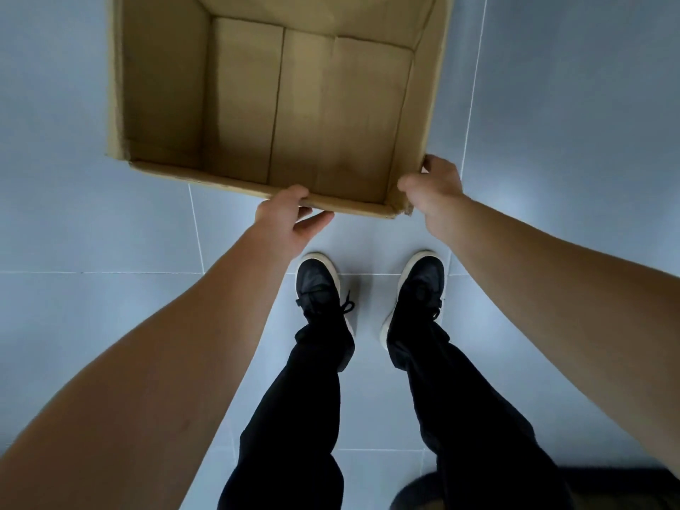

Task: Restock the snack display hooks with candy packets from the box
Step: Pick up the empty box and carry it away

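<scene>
While both hands hold its near edge, the big brown cardboard box (279, 104) sits low in front of the person, over the pale grey tiled floor (73, 215). I cannot tell if it rests on the floor or hangs just above it. Its top is open and I can see right down to the bottom. No candy packets show inside it, and no display hooks are in view.

The left hand (290, 219) pinches the near wall of the box, with the fingers curled over the rim and the thumb under it on the outside. The right hand (432, 189) wraps around the near right corner, fingers bent on the side wall.

With nothing inside, the box is probably very light. Cardboard is stiff but it can bend, and thin walls may fold if they are squeezed hard. The rim and the corner look like good places to hold, because corners are the strongest part. A hand on each side would likely keep it from tipping.

Two black shoes with white soles (320, 285) stand just behind the box.
</scene>
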A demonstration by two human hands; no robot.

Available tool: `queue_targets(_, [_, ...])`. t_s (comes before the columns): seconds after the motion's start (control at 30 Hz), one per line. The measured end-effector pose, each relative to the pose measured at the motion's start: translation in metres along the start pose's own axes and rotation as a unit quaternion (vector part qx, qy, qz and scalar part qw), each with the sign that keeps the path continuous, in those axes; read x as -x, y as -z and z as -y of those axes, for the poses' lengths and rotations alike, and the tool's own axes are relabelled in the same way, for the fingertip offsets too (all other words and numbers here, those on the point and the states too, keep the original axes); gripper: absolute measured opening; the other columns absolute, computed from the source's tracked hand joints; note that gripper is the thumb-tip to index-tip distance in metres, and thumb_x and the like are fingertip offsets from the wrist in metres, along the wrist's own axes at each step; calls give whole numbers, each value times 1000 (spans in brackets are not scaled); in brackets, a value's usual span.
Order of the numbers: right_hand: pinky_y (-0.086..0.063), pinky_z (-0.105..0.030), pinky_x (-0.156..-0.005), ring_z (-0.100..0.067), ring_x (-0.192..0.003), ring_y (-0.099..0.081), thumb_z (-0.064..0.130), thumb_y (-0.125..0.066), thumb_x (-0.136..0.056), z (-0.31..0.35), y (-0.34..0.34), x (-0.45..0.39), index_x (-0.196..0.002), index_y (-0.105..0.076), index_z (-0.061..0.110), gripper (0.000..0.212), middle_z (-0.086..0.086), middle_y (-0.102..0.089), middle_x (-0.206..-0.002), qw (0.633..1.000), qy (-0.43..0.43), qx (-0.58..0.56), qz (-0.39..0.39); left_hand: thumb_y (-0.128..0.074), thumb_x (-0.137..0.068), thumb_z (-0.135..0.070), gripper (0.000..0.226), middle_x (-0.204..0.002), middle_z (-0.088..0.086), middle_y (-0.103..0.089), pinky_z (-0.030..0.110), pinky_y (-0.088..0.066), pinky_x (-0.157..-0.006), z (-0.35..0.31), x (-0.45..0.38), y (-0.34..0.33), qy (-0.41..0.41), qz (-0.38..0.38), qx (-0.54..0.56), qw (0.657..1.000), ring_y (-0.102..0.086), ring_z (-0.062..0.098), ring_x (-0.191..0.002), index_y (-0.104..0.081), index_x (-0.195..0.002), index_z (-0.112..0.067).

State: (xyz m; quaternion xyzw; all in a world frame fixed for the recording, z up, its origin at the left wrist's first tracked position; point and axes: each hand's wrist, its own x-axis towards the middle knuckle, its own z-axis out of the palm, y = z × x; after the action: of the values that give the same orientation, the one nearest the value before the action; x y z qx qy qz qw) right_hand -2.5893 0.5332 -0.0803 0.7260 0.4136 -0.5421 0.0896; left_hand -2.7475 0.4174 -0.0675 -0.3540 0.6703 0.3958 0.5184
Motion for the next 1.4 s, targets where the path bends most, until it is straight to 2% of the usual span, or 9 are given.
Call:
queue_targets(0.2, [-38, -19, -50, -18, -77, -61, 5, -56, -82, -12, 67, 101, -123, -64, 23, 46, -3, -67, -102, 999, -25, -3, -21, -66, -83, -1, 15, -116, 20, -63, 44, -61, -78, 24, 113, 9, 15, 22, -69, 997, -72, 25, -82, -61, -97, 1])
queue_targets(0.27, [-39, -21, -54, -24, -81, -61, 4, -55, -80, -12, 92, 139, -117, -66, 23, 43, -3, -65, -95, 999, -34, -15, -34, -64, -86, 0, 14, -116, 18, -62, 44, -61, -79, 27, 158, 9, 4, 38, -109, 993, -73, 23, -80, -59, -99, 1])
queue_targets(0.37, [-45, -26, -59, -28, -88, -62, 3, -55, -79, -13, 128, 208, -115, -65, 23, 42, -6, -65, -98, 996, -56, -42, -49, -59, -92, -4, 17, -114, 15, -59, 43, -61, -80, 32, 227, 14, 4, 60, -149, 987, -67, 28, -97, -53, -107, -2])
queue_targets(0.57, [-57, -43, -77, -32, -91, -65, 5, -58, -78, -27, 191, 337, -89, -62, 26, 24, -9, -67, -94, 990, -64, -102, -79, -63, -89, -2, 32, -121, 23, -55, 45, -61, -76, 35, 358, 26, 13, 83, -199, 976, -65, 31, -78, -53, -119, 2])
queue_targets(0.7, [-53, -34, -69, -27, -90, -62, 5, -57, -81, -47, 225, 412, -107, -66, 20, 32, -5, -66, -97, 978, -73, -171, -97, -64, -89, -6, 33, -124, 21, -54, 41, -62, -72, 50, 432, 31, 10, 95, -246, 965, -68, 36, -83, -53, -119, -1])
queue_targets(0.8, [-47, -28, -60, -25, -87, -60, 5, -57, -87, -63, 253, 454, -125, -61, 19, 40, -5, -64, -104, 968, -80, -212, -111, -65, -89, -7, 31, -121, 20, -56, 36, -61, -58, 64, 479, 25, -1, 108, -288, 951, -68, 38, -90, -54, -118, -2])
queue_targets(0.97, [-49, -28, -62, -17, -71, -56, 3, -57, -89, -93, 298, 496, -124, -61, 15, 37, -7, -62, -96, 948, -87, -272, -142, -66, -88, -8, 26, -121, 22, -56, 35, -59, -48, 92, 539, -5, -34, 126, -352, 927, -64, 39, -95, -56, -112, 0])
queue_targets(1.17, [-55, -47, -92, -28, -91, -63, 4, -59, -87, -146, 362, 519, -106, -62, 18, 24, -8, -64, -92, 910, -88, -365, -178, -68, -86, -4, 18, -120, 27, -55, 44, -60, -70, 150, 595, -65, -87, 152, -414, 893, -60, 32, -81, -57, -99, 2])
queue_targets(1.4, [-53, -37, -77, -24, -86, -60, 3, -55, -90, -218, 453, 522, -103, -56, 17, 19, -4, -60, -87, 875, -82, -427, -210, -65, -89, -2, 21, -106, 26, -57, 46, -59, -74, 245, 644, -143, -106, 190, -461, 861, -59, 33, -79, -56, -106, 5])
